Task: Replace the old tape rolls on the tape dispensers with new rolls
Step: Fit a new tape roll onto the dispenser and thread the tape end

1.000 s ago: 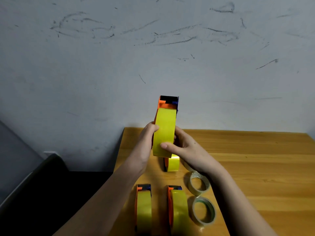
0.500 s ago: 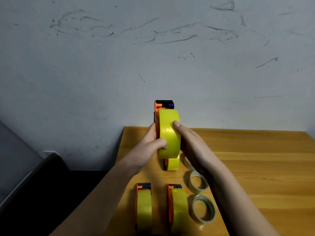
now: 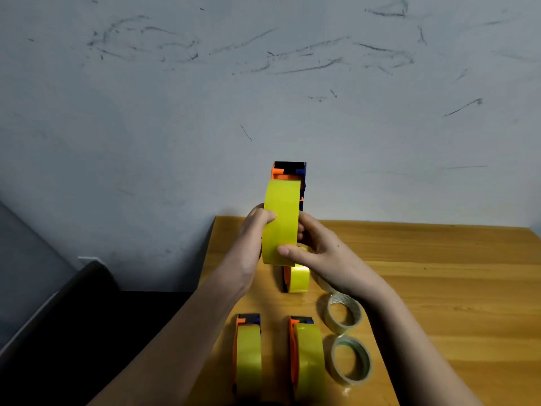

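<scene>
Head view: both hands hold an orange tape dispenser [image 3: 288,171] loaded with a yellow tape roll [image 3: 281,221] upright above the wooden table [image 3: 439,273]. Left hand [image 3: 254,232] grips the roll's left side with curled fingers; right hand [image 3: 319,253] curls round its right side, thumb on the tape face. Three more loaded dispensers [image 3: 248,353] stand on the table, just beside two clear rolls [image 3: 352,361].
</scene>
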Tool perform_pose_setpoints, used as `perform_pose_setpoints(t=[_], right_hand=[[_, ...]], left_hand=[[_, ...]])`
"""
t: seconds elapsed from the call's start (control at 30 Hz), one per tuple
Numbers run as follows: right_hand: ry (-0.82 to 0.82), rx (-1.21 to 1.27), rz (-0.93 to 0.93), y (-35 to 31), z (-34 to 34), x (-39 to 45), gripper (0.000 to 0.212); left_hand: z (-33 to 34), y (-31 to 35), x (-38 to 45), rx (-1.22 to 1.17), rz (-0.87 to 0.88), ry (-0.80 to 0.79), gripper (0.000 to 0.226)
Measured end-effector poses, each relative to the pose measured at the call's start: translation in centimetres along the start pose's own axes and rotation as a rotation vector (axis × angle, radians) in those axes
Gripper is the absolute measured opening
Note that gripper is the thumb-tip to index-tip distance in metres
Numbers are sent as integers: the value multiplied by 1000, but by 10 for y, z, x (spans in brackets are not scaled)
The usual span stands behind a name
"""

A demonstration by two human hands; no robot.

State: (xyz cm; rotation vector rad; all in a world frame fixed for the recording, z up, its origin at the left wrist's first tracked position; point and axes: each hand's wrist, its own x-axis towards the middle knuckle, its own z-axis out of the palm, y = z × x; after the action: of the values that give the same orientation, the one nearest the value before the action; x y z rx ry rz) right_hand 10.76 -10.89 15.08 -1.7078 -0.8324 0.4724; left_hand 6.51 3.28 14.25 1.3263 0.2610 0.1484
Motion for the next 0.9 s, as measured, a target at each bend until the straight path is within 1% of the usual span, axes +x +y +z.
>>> perform_pose_setpoints(t=[0.07, 0.17, 0.2, 0.27, 0.4, 0.47, 0.57, 0.63, 0.67, 0.7, 0.73, 0.8, 0.87, 0.9], right_hand=[[6, -60, -7, 5, 0, 0, 67], [38, -57, -18, 8, 3, 0, 68], [61, -15, -13, 8, 4, 0, 67], [100, 68, -3, 9, 5, -1, 62], [146, 175, 7, 7, 8, -3, 42], [171, 251, 5, 5, 10, -4, 40], [235, 254, 3, 8, 15, -3, 41], [368, 189, 3, 9, 14, -1, 56], [438, 110, -9, 9, 11, -1, 68], [471, 10, -29, 8, 7, 0, 81], [448, -91, -46, 7, 0, 1, 95], [297, -247, -56, 5, -11, 5, 115], [170, -301, -44, 4, -18, 7, 119], [144, -294, -41, 5, -18, 7, 118]], left_hand=[[0, 0, 0, -4, 15, 1, 35], [-1, 1, -1, -10, 50, -50, 34], [-2, 1, -1, 2, 58, -61, 40], [-5, 1, 0, 27, 73, -94, 49], [-10, 0, -2, 128, 63, -159, 62], [-12, 1, -2, 161, 57, -195, 69], [-11, 2, -2, 145, 43, -199, 70], [-8, 3, -2, 74, 35, -140, 64], [-7, 3, -3, 49, 34, -119, 62], [-5, 4, -3, 45, 32, -104, 62], [-3, 5, -3, 57, 31, -97, 62], [-2, 6, -4, 90, 35, -91, 62], [1, 6, -5, 105, 33, -89, 60], [2, 6, -6, 107, 31, -84, 59]])
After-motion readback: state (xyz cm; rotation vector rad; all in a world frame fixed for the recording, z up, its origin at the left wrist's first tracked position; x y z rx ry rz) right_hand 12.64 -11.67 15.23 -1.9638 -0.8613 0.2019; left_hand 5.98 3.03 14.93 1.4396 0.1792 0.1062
